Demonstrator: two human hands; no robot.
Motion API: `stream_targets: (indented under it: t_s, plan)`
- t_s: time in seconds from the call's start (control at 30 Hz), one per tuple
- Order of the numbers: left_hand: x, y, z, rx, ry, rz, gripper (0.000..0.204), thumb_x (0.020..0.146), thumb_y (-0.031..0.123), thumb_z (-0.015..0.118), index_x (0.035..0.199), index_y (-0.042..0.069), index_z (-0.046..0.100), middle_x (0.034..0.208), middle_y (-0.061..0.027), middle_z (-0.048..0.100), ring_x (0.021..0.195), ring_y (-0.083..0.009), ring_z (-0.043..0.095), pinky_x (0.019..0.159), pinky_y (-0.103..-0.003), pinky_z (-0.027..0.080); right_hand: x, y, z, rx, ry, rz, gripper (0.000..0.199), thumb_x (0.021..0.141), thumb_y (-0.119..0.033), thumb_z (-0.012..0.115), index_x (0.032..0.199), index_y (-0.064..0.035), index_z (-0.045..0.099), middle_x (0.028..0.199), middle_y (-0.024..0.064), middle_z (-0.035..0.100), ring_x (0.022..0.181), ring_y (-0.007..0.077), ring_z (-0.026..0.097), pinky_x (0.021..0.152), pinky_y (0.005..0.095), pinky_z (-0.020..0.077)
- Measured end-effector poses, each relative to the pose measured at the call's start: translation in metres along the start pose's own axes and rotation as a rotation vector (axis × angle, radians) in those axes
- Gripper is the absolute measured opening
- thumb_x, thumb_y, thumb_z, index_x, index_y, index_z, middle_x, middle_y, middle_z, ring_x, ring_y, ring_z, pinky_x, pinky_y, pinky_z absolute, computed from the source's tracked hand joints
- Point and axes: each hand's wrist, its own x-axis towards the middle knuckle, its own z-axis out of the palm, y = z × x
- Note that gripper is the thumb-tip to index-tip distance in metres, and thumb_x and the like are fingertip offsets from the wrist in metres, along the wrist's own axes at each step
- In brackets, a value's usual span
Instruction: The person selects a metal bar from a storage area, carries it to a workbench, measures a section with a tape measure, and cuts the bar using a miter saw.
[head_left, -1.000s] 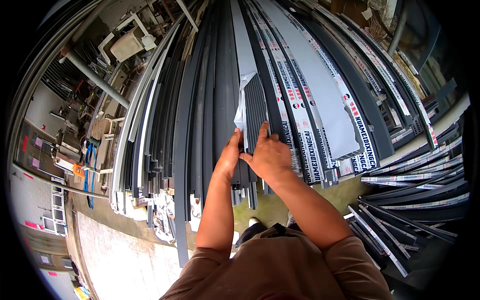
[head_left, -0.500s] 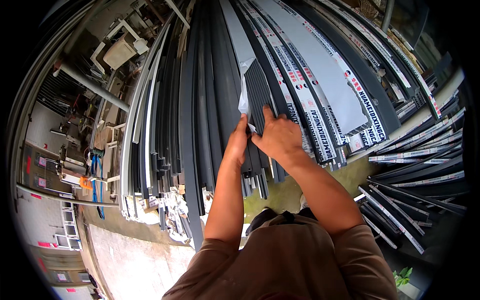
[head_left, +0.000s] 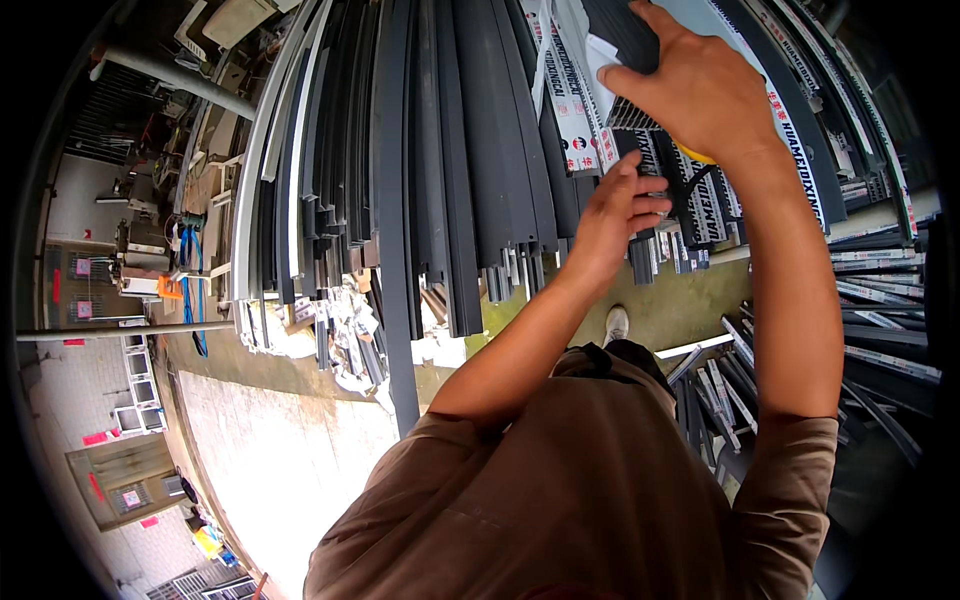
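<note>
My right hand (head_left: 705,95) grips the end of a dark grey ribbed profile (head_left: 625,30), thumb on its left side, index finger stretched along its top. Its lower end shows a row of small hollow cells. A loose white film (head_left: 602,75) stands up along its left edge. Below my right palm a bit of something yellow (head_left: 696,154) shows, mostly hidden. My left hand (head_left: 622,210) hangs just below the profile's end, fingers apart, with nothing in it. Film-wrapped profiles with printing (head_left: 580,140) lie beside it.
Long dark profiles (head_left: 425,150) lie side by side to the left, ends towards me. More wrapped profiles (head_left: 885,290) are piled low at the right. A grey pipe (head_left: 180,80) crosses at the upper left. White scraps (head_left: 350,320) lie beneath the stack's ends.
Both hands have moved right across the stack. My right hand has gone from pointing at a ribbed profile to gripping one; my left hand has come away from the film and opened.
</note>
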Motion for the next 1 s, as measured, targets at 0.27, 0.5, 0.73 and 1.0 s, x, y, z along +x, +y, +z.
stream_targets:
  t_s: [0.27,0.5,0.73,1.0]
  plan:
    - [-0.011,0.000,0.025,0.019,-0.211,-0.043,0.053,0.119,0.041,0.046,0.156,0.004,0.054,0.128,-0.0112,0.073,0.111,-0.0186,0.071,0.102,-0.034,0.055,-0.009,-0.021,-0.047,-0.091,0.022,0.019,0.086,0.087,-0.060,0.067,0.151,-0.0034,0.063,0.115,0.0335,0.077,0.111,0.0458,0.075,0.104,0.0490,0.0575]
    - [-0.006,-0.010,0.031,0.074,-0.168,-0.031,0.046,0.116,0.030,0.053,0.154,0.004,0.056,0.130,-0.0110,0.073,0.109,-0.0180,0.071,0.099,-0.034,0.055,-0.001,-0.008,-0.016,-0.040,-0.074,0.044,0.084,0.087,-0.060,0.068,0.150,-0.0037,0.065,0.108,0.0315,0.078,0.106,0.0448,0.077,0.100,0.0495,0.0592]
    - [-0.021,-0.016,0.015,0.057,-0.075,-0.097,0.042,0.113,0.023,0.056,0.151,0.004,0.059,0.129,-0.0114,0.073,0.109,-0.0190,0.072,0.100,-0.035,0.056,-0.013,-0.014,-0.001,-0.030,-0.030,0.022,0.083,0.089,-0.060,0.069,0.149,-0.0030,0.064,0.106,0.0275,0.080,0.104,0.0407,0.078,0.099,0.0475,0.0601]
    - [-0.013,-0.006,-0.001,-0.047,0.034,-0.041,0.040,0.112,0.020,0.058,0.147,0.003,0.060,0.126,-0.0115,0.073,0.107,-0.0197,0.074,0.099,-0.034,0.057,-0.009,-0.006,0.012,0.001,-0.083,0.051,0.079,0.090,-0.058,0.068,0.154,-0.0117,0.063,0.110,0.0207,0.082,0.106,0.0370,0.079,0.094,0.0479,0.0631]
